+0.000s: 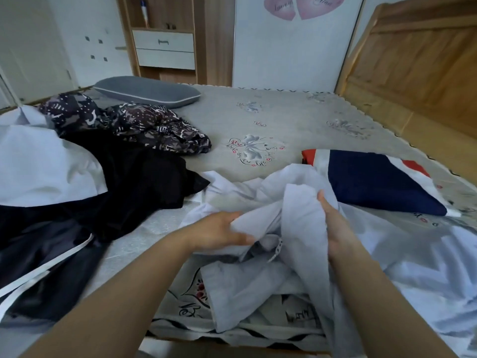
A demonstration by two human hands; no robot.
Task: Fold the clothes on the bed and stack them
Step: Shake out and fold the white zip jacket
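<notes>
Lying crumpled at the near edge of the bed (296,117), a pale white garment (304,210) is gripped by both hands: left hand (219,232) with fingers curled into a fold, right hand (335,228) with thumb up and fingers closed round the cloth. A black garment (134,177), a patterned dark garment (154,127) and a white piece (44,166) are heaped to the left; a folded navy, white and red item (374,179) is noted to the right, a grey pillow (147,91) beyond.

Both bare forearms reach in from 6 o'clock toward the middle. The left hand (219,229) sits at 9 o'clock of the right hand (335,226), its fingers curled round bunched pale cloth (296,210). The right hand pinches the same cloth, thumb pointing to 12 o'clock.
</notes>
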